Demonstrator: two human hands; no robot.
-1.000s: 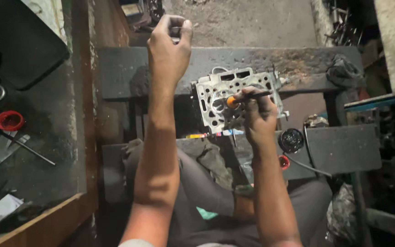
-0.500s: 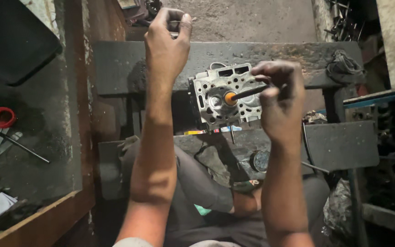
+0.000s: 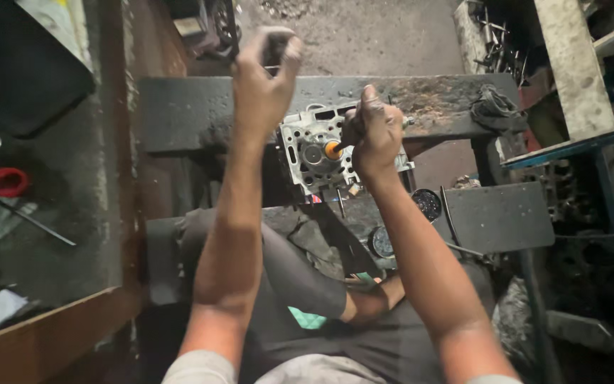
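A grey metal cylinder head with several round holes stands on a dark, grimy bench. My right hand is fisted around a dark stick, and the stick's orange tip presses on the face of the head. Raised above the bench and left of the head, my left hand is blurred. Its fingertips pinch a small dark part; what that part is I cannot make out.
Two round black tins lie on a lower dark plate by my knee. A dark rag sits at the bench's right end. On the left table are a red lid and a thin rod. A blue-edged shelf stands at right.
My right hand has shifted its hold on the stick from fingertips to a full fist and turned over the head. The left hand stays raised, still pinching.
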